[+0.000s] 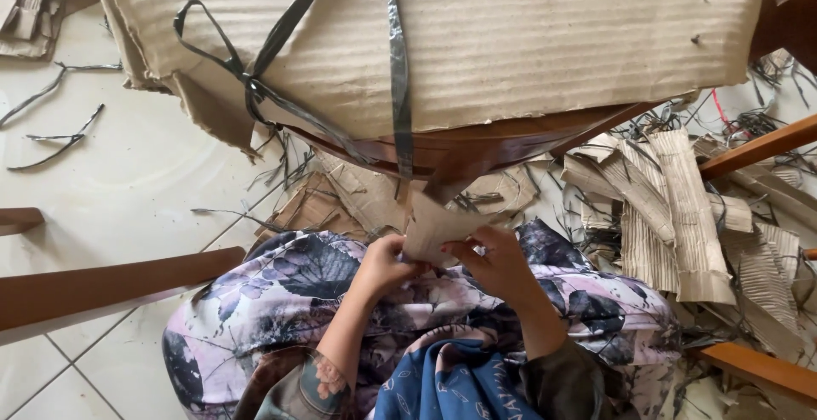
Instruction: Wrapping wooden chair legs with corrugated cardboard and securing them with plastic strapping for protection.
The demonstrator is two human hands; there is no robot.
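My left hand (pixel 383 262) and my right hand (pixel 495 260) meet above my lap, both gripping a small folded piece of corrugated cardboard (pixel 432 226). The piece stands between my thumbs and fingers, its upper edge pointing toward a wooden chair seat (pixel 477 143). On that seat lies a large sheet of corrugated cardboard (pixel 511 37), tied with dark plastic straps (pixel 398 71) knotted at the left. My lap is covered by floral cloth (pixel 289 284).
Torn cardboard strips (pixel 681 207) and thin dark strap scraps pile on the white tiled floor (pixel 111 182) at the right. Wooden rails (pixel 102 284) cross at the left, and another wooden rail (pixel 757 148) at the right. More cardboard (pixel 34 3) lies at top left.
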